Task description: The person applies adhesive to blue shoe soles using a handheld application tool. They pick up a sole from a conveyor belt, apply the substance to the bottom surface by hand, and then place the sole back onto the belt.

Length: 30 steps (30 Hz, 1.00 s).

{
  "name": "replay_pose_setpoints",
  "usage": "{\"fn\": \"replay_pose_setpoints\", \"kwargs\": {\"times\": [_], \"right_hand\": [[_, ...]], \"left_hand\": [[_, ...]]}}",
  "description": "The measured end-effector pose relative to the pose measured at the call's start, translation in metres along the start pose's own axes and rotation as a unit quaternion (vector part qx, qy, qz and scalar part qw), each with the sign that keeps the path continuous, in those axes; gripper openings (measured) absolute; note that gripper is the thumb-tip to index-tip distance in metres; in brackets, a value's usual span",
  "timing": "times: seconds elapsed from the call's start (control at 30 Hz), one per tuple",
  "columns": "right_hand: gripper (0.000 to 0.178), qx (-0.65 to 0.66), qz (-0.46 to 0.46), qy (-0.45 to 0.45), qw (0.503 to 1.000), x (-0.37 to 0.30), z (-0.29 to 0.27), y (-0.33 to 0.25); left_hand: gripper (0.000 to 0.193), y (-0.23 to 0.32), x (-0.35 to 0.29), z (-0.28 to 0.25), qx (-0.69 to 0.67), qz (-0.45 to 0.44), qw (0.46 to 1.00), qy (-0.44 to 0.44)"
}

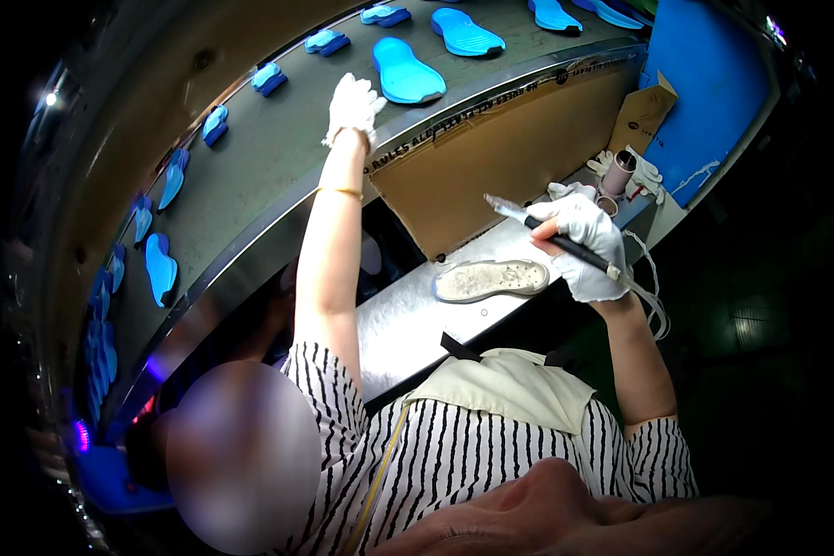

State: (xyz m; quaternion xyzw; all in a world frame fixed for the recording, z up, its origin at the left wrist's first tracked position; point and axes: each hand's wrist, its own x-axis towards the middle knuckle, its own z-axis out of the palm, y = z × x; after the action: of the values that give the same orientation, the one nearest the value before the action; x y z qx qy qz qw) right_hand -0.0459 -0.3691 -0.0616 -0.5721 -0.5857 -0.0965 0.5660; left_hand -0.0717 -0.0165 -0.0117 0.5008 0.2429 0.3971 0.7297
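Observation:
My left hand (352, 107), in a white glove, reaches over the dark belt with its fingers stretched out, just beside a bright blue shoe sole (403, 72). Whether the fingertips touch the belt, I cannot tell. In my right hand (586, 243), gloved with some fingertips bare, is a pen-shaped tool (573, 246) with a black handle and a pale, translucent tip pointing up and left. Thin white tubing (656, 310) trails from its rear end. Below and left of that hand, an off-white shoe sole (491, 280) lies on a shiny metal ledge (394, 338).
More blue soles (468, 33) and smaller blue pieces (326, 42) line the curved conveyor belt (278, 139). A cardboard panel (491, 157) stands along its near side. Spools (618, 174) and white gloves (653, 181) lie by a blue panel (709, 83). Another person (246, 454) is at the lower left.

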Motion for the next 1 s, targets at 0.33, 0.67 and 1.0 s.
{"fn": "replay_pose_setpoints", "kwargs": {"times": [0.33,0.67,1.0], "right_hand": [[0.024,0.146,0.159,0.019,0.976,-0.035,0.016,0.022],[0.021,0.123,0.164,-0.038,0.978,-0.031,0.040,0.007],[0.021,0.126,0.194,-0.068,0.971,-0.031,0.052,0.017]], "left_hand": [[0.047,0.072,-0.067,-0.200,0.840,0.208,0.457,0.205],[0.030,0.166,-0.135,-0.371,0.763,-0.033,0.475,0.436],[0.044,0.124,-0.194,-0.302,0.695,0.380,0.592,0.146]]}}
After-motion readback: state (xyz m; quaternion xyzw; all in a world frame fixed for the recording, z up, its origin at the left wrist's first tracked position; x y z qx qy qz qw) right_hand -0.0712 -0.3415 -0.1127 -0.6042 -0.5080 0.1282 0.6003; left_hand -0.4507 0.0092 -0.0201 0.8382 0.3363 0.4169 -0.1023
